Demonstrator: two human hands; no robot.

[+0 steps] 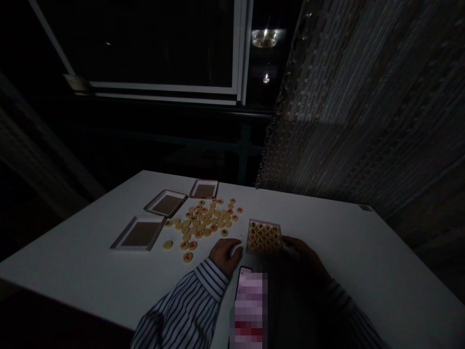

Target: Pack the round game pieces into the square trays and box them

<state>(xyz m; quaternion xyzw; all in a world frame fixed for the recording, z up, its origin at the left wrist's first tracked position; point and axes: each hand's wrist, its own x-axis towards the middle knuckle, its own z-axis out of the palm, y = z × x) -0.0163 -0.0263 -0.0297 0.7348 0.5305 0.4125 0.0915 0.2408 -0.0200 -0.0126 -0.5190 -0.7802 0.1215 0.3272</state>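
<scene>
A small clear box (264, 236) packed with round game pieces sits on the white table (94, 271). My left hand (225, 253), in a striped sleeve, rests on the table just left of the box, fingers curled loosely toward its side. My right hand (304, 259) lies in shadow at the box's right edge, touching it; its fingers are hard to make out. Several loose cream discs (205, 220) with red or dark marks lie scattered to the left of the box.
Three shallow empty trays (140, 233) (165, 202) (204, 188) lie left of and behind the discs. A phone (250, 303) lies near me between my arms. A beaded curtain (363, 97) hangs at right, a dark window (145, 43) behind the table.
</scene>
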